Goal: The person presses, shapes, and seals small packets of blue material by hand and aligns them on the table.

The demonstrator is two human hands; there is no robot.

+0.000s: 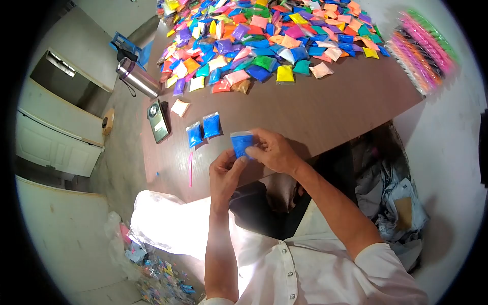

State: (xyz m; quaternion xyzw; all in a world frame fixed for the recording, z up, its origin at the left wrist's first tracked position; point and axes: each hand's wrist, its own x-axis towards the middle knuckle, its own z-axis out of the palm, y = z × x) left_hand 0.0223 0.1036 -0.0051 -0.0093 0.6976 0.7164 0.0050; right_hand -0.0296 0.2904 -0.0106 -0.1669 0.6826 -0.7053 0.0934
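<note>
Blue packet [241, 145]: held, long axis away from the wearer
Left fingers [237, 167]: closed on its near-left corner
Right fingers [256, 153]: pinched on its right side

White short-sleeved shirt [320, 269]; button placket down front, small round grey buttons [291, 274]. Dark lower garment [254, 206]. Hands bare.

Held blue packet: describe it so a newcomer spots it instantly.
Find the brown table, then its near side, below the big multicolored packet pile. There the left hand and right hand pinch the blue packet, a small clear bag. Two blue neighbors lie on the tabletop; only this one is held.
</note>
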